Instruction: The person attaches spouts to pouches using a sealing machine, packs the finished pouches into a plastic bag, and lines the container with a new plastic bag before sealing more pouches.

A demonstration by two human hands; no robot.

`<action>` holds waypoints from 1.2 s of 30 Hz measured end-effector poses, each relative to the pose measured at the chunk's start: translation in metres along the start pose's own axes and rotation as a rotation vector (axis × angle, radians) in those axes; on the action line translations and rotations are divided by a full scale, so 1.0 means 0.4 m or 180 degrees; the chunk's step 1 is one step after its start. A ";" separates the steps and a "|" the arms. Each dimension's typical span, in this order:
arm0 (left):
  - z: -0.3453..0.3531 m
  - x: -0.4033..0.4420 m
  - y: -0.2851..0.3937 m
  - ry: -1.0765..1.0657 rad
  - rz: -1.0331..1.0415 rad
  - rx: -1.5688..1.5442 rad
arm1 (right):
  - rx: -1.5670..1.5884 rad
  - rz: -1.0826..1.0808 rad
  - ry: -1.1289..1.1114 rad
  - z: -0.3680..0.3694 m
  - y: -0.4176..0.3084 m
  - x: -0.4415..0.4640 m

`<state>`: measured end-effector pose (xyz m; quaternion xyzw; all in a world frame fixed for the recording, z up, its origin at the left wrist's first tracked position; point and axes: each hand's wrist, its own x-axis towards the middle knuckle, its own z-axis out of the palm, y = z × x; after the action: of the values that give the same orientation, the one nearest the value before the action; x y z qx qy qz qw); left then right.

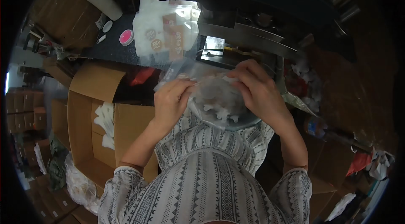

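Note:
My left hand (pixel 170 101) is closed, its thumb and fingers pinching the edge of a clear plastic bag (pixel 211 87). On the other side my right hand (pixel 260 93) pinches the same bag, so it is stretched between the two. Some of the bag is blurred, and I cannot tell what, if anything, is inside it. Beneath the hands, on the lap, rests a see-through round container or bag with small white branched pieces (pixel 221 114) in it. Just beyond my left hand, another clear printed bag (pixel 168 74) lies at the bench edge.
A stack of printed bags (pixel 158 34) lies on the dark bench near a pink-topped round tub (pixel 126 37) and a white cylinder (pixel 102 1). A dark machine (pixel 253 21) stands ahead. To the left, an open cardboard box (pixel 82 127) holds white items (pixel 106 123).

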<state>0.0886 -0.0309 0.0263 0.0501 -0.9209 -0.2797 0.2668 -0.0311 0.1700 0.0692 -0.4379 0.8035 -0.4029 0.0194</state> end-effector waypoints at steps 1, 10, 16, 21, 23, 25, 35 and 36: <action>0.008 -0.002 0.004 -0.0321 -0.0034 -0.0154 | 0.0233 0.0117 -0.0168 -0.002 0.003 -0.005; 0.130 0.082 0.066 -0.1809 -0.1943 -0.2214 | -0.0025 0.0760 0.0608 -0.062 0.082 -0.054; 0.216 0.104 0.034 -0.1526 -0.2529 -0.3361 | -0.1914 0.1307 0.0791 -0.122 0.231 -0.114; 0.127 0.123 -0.057 0.0062 -0.0571 -0.0202 | -0.2540 0.1334 0.0452 -0.109 0.404 -0.190; 0.115 0.087 -0.163 -0.0141 -0.0123 0.1542 | -0.2394 0.1568 0.0496 -0.116 0.365 -0.173; 0.110 0.030 -0.182 -0.0342 0.0059 0.1601 | -0.1551 0.1900 0.0575 -0.125 0.339 -0.146; 0.012 0.012 -0.015 0.0157 -0.0153 0.0297 | 0.0256 0.1213 0.0532 -0.085 0.062 -0.073; 0.013 0.019 0.005 0.0165 -0.0134 0.0289 | 0.0134 0.0640 0.0475 -0.055 0.037 -0.052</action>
<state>0.0796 -0.0285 0.0275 0.0888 -0.9242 -0.2419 0.2820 -0.0368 0.2032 0.0676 -0.3234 0.8339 -0.4471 0.0090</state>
